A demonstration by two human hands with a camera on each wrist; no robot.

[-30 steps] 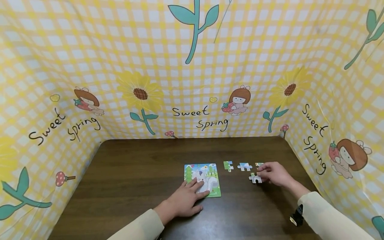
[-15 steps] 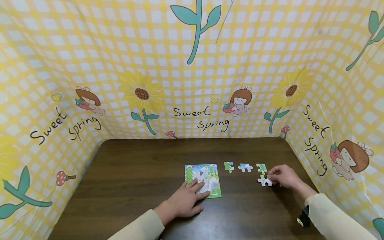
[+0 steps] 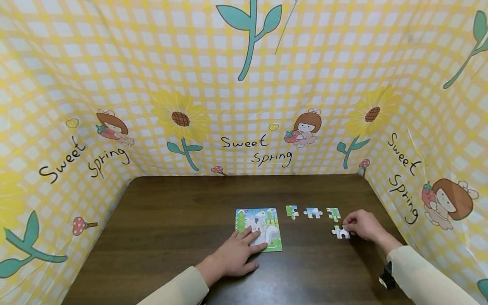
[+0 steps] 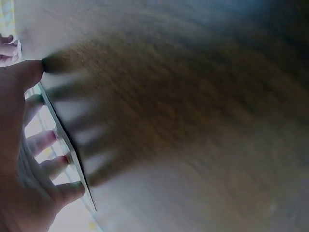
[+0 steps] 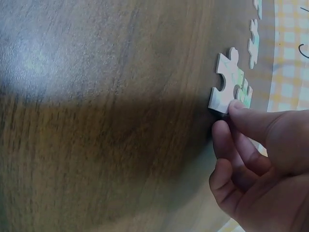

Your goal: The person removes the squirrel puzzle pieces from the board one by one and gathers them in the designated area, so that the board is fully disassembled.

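Note:
My left hand (image 3: 233,255) lies with spread fingers on a square picture puzzle (image 3: 271,218) showing a grey-and-white cartoon animal among trees. In the left wrist view the puzzle's thin edge (image 4: 62,129) runs beneath the fingertips. Off to the right, my right hand (image 3: 365,227) pinches one edge of a mostly white puzzle piece (image 3: 340,232) between thumb and fingers. The right wrist view has this puzzle piece (image 5: 223,100) tilted at the thumb tip, low over the table. Whether it touches the wood I cannot tell.
Three loose puzzle pieces lie in a row beyond: a green one (image 3: 292,212), a blue-and-white one (image 3: 313,212) and a green-and-white one (image 3: 333,214). The dark wooden table (image 3: 171,224) is bounded by a yellow checked cloth (image 3: 244,106) at its back and sides.
My right hand has carried the pinched puzzle piece rightward and slightly nearer, out from in front of the rightmost loose piece. My left hand stays on the puzzle.

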